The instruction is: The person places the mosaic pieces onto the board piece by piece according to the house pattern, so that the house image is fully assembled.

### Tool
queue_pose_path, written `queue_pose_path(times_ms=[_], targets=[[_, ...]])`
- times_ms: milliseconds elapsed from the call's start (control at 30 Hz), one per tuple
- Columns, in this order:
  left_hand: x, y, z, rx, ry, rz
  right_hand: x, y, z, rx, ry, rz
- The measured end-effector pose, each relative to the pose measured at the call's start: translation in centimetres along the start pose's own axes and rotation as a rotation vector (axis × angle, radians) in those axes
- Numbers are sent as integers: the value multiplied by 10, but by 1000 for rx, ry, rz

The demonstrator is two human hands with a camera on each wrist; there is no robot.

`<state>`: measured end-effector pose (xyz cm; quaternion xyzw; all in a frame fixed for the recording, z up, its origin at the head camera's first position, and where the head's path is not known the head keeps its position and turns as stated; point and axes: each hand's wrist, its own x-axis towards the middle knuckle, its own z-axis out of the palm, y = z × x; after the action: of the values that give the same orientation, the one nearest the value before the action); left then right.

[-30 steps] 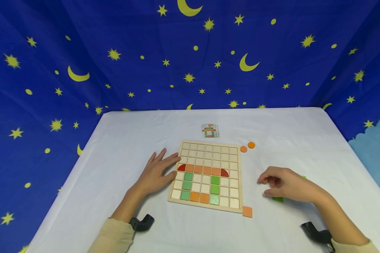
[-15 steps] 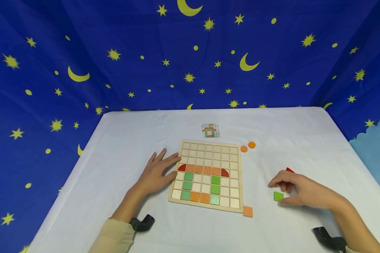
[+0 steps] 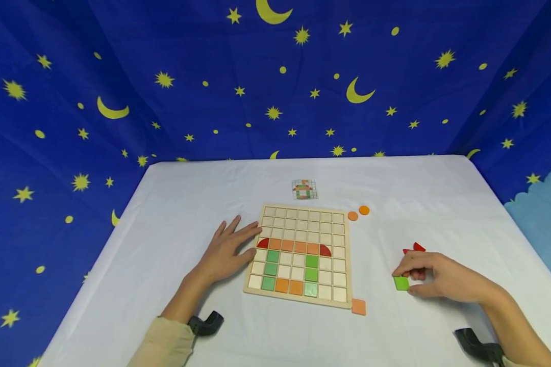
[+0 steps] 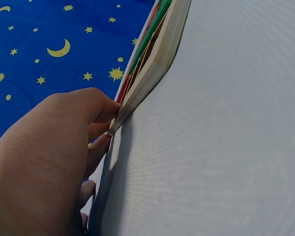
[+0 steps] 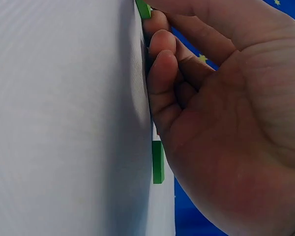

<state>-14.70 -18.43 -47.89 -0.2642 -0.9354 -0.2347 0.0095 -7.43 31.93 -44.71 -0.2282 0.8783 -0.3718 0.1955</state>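
Note:
In the head view, my left hand (image 3: 227,255) rests beside the wooden grid board (image 3: 303,303), fingers spread, fingertips and thumb touching its left edge. The left wrist view shows this hand (image 4: 49,157) against the board's side (image 4: 157,64). Colored tiles fill some cells: red quarter-rounds, orange squares and green squares. To the right, my right hand (image 3: 441,278) pinches a green square tile (image 3: 401,284) between thumb and forefinger, low over the tablecloth. That tile (image 5: 144,9) is partly cut off in the right wrist view, where another green piece (image 5: 158,162) lies past the hand.
Red pieces (image 3: 419,247) lie just behind the right hand. Two orange discs (image 3: 364,210) are near the board's upper right corner, and an orange square (image 3: 358,307) touches its lower right one. A small pattern card (image 3: 305,189) lies beyond the board. Blue star-patterned cloth surrounds the table.
My right hand has moved right and slightly back toward me, uncovering red pieces, and its fingers have closed in on the green tile. The left hand has stayed on the board.

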Motion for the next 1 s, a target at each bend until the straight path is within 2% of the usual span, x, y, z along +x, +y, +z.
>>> queue_pose_path(times_ms=[267, 367, 667, 1000], targets=[[1, 1, 0, -5, -8, -3, 0, 1, 1, -1, 43, 16], [1, 1, -1, -6, -7, 0, 2, 1, 2, -3, 71, 36], [2, 2, 0, -4, 7, 0, 3, -7, 1, -45, 79, 112], [3, 1, 2, -8, 17, 8, 8, -10, 4, 5, 82, -8]])
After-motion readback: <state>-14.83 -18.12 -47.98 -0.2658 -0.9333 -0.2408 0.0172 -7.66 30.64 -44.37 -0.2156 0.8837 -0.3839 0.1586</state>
